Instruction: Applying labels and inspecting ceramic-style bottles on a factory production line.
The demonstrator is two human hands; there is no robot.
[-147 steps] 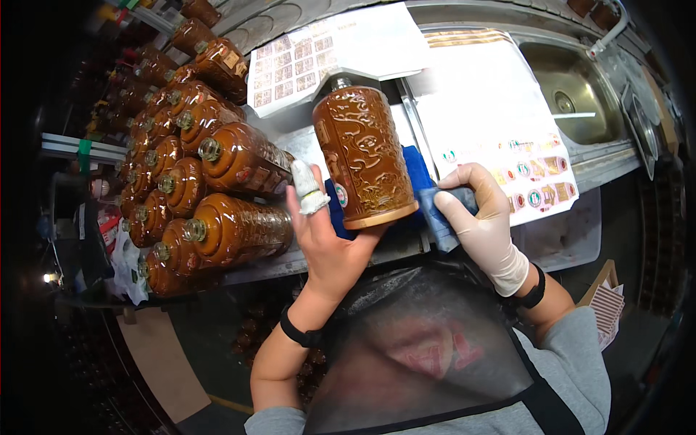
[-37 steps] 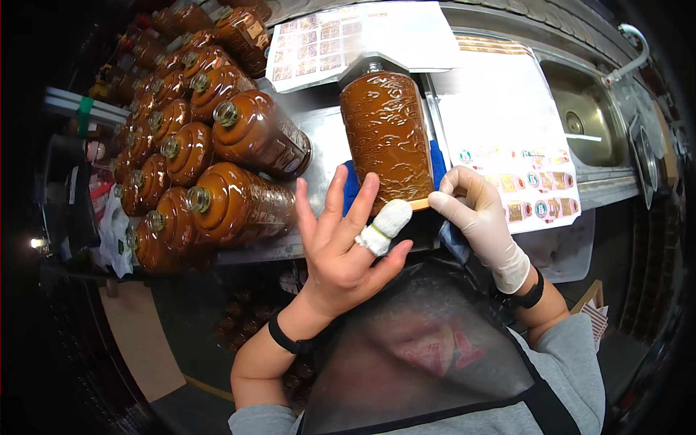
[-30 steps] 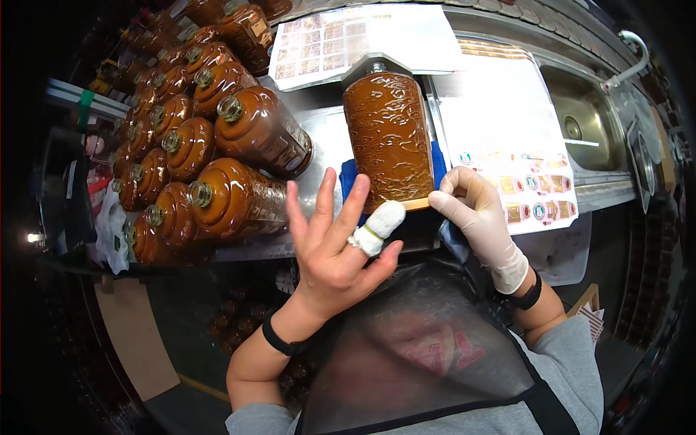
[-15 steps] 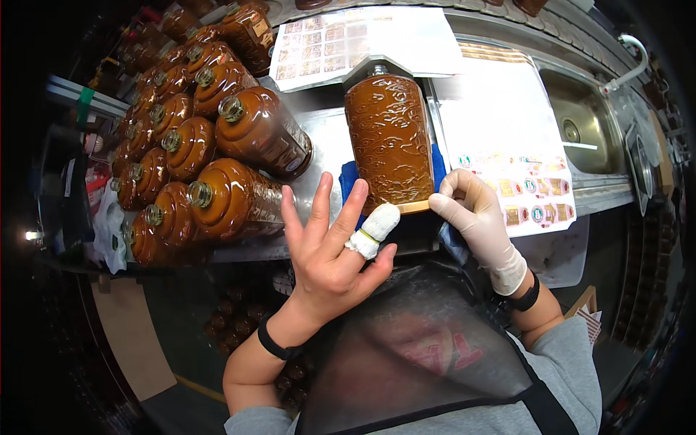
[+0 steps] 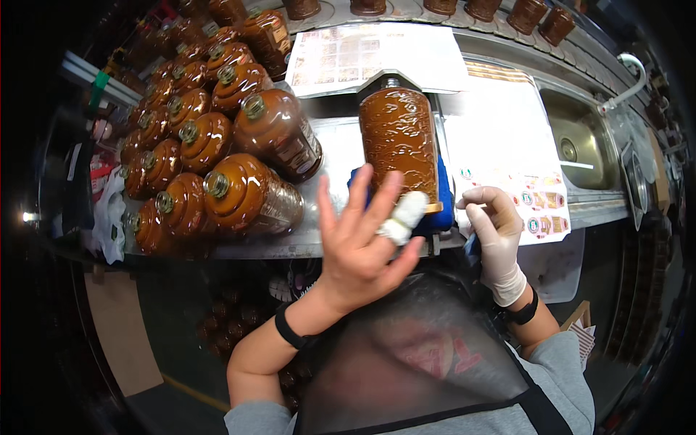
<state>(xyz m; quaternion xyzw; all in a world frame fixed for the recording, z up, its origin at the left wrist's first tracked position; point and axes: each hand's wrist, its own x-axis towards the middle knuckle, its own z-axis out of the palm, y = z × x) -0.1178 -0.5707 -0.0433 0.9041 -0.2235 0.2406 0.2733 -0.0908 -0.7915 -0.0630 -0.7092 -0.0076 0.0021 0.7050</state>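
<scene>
A big brown glass bottle [image 5: 397, 134] with a raised pattern lies on its side in a dark holder [image 5: 362, 90], neck pointing away from me. A gold strip [image 5: 434, 208] runs along its near end. My left hand [image 5: 366, 250] is over the bottle's near end, fingers spread, holding nothing; a white wrap covers its index finger. Whether it touches the glass I cannot tell. My right hand [image 5: 499, 235], in a pale glove, is just right of the bottle and apart from it. Its thumb and index finger are pinched together; anything between them is too small to make out.
Several brown bottles [image 5: 205, 141] stand packed together on the left of the metal bench. Sheets of printed labels [image 5: 544, 206] lie to the right, another printed sheet [image 5: 428, 58] behind. A steel sink [image 5: 576, 130] is at far right. Small brown jars [image 5: 527, 16] line the back conveyor.
My right hand has come away from the bottle's near end and moved right. My left hand has shifted right, across the bottle's near end, fingers still spread. The view has shifted slightly.
</scene>
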